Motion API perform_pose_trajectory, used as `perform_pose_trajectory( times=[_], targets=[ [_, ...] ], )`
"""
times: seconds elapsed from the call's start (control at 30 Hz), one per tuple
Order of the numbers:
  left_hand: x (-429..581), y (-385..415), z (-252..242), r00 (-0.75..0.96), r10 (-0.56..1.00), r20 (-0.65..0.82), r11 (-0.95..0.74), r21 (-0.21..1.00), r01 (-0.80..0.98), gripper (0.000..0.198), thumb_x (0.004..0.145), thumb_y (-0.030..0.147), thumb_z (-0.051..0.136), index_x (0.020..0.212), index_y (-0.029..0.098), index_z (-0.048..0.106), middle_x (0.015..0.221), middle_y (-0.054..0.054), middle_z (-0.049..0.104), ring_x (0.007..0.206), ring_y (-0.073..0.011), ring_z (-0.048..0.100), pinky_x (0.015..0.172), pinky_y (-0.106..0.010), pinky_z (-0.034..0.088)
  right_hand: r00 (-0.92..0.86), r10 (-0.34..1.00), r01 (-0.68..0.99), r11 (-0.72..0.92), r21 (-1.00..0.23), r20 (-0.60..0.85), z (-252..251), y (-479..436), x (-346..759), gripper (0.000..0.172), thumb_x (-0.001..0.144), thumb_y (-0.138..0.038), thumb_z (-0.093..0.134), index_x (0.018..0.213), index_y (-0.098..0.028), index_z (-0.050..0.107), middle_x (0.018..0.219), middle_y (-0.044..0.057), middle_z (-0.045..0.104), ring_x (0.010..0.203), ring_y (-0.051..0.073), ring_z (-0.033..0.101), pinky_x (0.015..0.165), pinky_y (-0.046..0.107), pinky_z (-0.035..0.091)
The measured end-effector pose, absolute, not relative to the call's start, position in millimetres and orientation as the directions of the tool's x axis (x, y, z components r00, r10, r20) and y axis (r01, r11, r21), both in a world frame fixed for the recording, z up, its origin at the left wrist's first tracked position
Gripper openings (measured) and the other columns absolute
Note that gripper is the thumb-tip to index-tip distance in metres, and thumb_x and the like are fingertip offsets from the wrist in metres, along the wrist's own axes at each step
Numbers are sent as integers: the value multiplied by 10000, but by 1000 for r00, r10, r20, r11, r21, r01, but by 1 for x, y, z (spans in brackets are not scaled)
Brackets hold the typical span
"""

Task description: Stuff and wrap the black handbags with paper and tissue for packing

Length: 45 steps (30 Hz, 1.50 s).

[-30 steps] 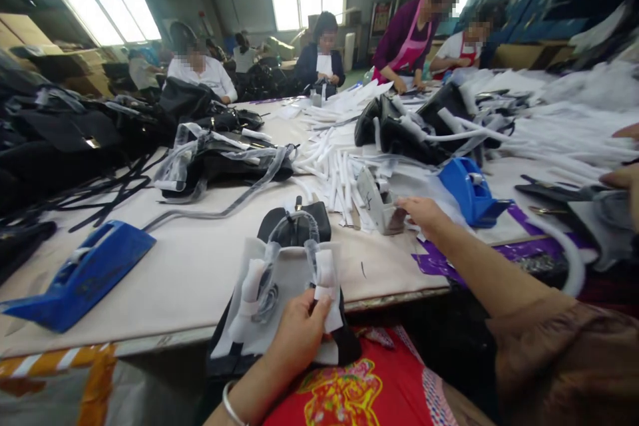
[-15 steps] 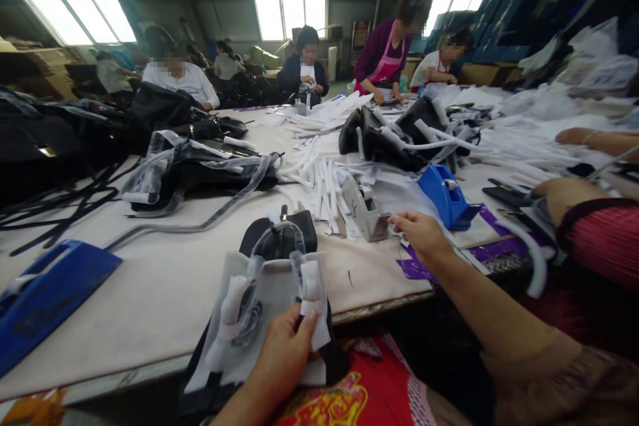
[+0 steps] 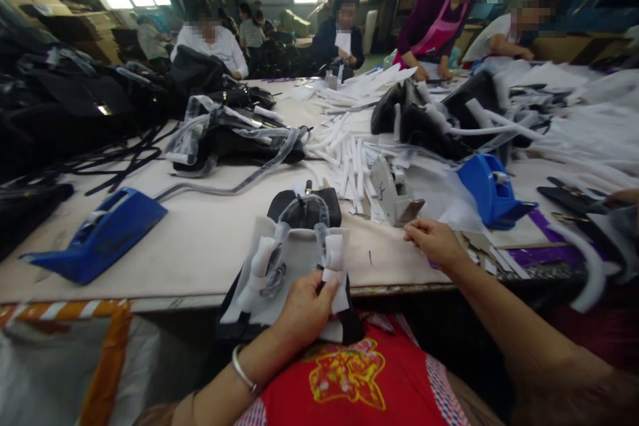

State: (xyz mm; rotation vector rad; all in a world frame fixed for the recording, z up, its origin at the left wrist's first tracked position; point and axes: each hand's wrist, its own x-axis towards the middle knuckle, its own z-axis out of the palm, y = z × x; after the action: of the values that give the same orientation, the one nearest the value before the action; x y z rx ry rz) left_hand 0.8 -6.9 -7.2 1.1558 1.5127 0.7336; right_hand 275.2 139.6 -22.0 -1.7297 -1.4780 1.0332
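A black bag leans at the table's front edge, a pale sheet over its front and its handle in clear plastic. White foam pieces wrap both handle ends. My left hand is closed, thumb and fingers pinching the right-hand foam wrap. My right hand is closed in a pinch just below the metal edge of a grey tape dispenser. Whatever its fingertips hold is too small to make out. A small black pouch-like part stands up behind the sheet.
Blue tape dispensers stand left and right. White foam strips pile mid-table. More black bags lie further back, some partly wrapped. Several co-workers sit or stand across the table. An orange-edged sack hangs below at left.
The view has turned left and down, so the table sits further right and higher. My right fingertips have shifted slightly below the grey dispenser's edge. My left hand keeps its pinch.
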Motion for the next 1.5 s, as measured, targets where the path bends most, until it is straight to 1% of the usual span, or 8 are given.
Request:
perform_pose_trajectory(
  times=[0.13, 0.23, 0.53, 0.83, 1.03, 1.17, 1.37, 1.5],
  targets=[
    [1, -7, -10, 22, 938, -345, 316, 882, 350, 382, 910, 482, 472, 809, 157, 645, 665, -26, 629, 583, -164, 589, 530, -250, 421, -500, 852, 368, 49, -929, -153, 4, 90, 233, 268, 809, -421, 656, 725, -168, 687, 653, 30, 673, 574, 132, 542, 557, 246, 435],
    [0, -8, -11, 28, 951, -309, 271, 870, 412, 409, 930, 495, 457, 834, 154, 662, 694, -38, 653, 617, -167, 606, 548, -245, 417, -640, 747, 342, 70, -937, -178, 16, 64, 196, 291, 860, -416, 614, 725, -169, 690, 637, 21, 665, 565, 126, 544, 537, 233, 429],
    [-1, -9, -11, 16, 974, -226, 189, 848, 495, 363, 940, 427, 468, 850, 155, 691, 760, -64, 709, 692, -189, 627, 593, -257, 420, -518, 832, 584, 175, -793, -198, 4, 59, 162, 258, 819, -348, 608, 631, -185, 678, 571, -5, 642, 535, 129, 539, 505, 230, 383],
    [1, -10, -11, -8, 981, -192, 164, 811, 562, 308, 935, 380, 479, 825, 165, 670, 754, -65, 710, 672, -186, 617, 575, -259, 381, -434, 858, 637, 78, -767, -274, -1, 60, 158, 367, 792, -500, 649, 594, -191, 630, 554, 0, 625, 532, 138, 528, 492, 238, 369],
    [2, -10, -11, -38, 983, -182, 166, 761, 628, 275, 924, 320, 475, 811, 160, 667, 741, -76, 711, 657, -189, 625, 569, -272, 360, -361, 907, 718, 120, -686, -219, -3, 60, 149, 461, 767, -587, 652, 542, -192, 576, 520, 10, 596, 516, 141, 510, 482, 250, 329],
    [1, -10, -10, -30, 983, -181, 162, 780, 604, 296, 933, 346, 471, 827, 164, 679, 769, -70, 717, 681, -188, 634, 586, -268, 384, -413, 872, 647, 76, -759, -264, -2, 59, 159, 379, 782, -518, 652, 610, -181, 632, 559, 3, 626, 538, 136, 534, 497, 240, 355],
    [2, -10, -14, -33, 979, -200, 183, 800, 572, 285, 923, 375, 499, 870, 166, 685, 772, -61, 705, 692, -185, 632, 586, -256, 415, -395, 820, 528, -167, -833, -414, -4, 57, 171, 249, 757, -398, 673, 823, -162, 713, 649, 18, 701, 594, 159, 620, 551, 246, 447],
    [2, -10, -11, -2, 974, -227, 199, 848, 491, 277, 924, 366, 495, 873, 164, 677, 750, -49, 686, 660, -170, 618, 575, -245, 430, -408, 819, 509, -163, -845, -404, -7, 58, 170, 243, 752, -361, 686, 883, -159, 715, 656, 17, 706, 614, 173, 635, 561, 256, 456]
  ],
)
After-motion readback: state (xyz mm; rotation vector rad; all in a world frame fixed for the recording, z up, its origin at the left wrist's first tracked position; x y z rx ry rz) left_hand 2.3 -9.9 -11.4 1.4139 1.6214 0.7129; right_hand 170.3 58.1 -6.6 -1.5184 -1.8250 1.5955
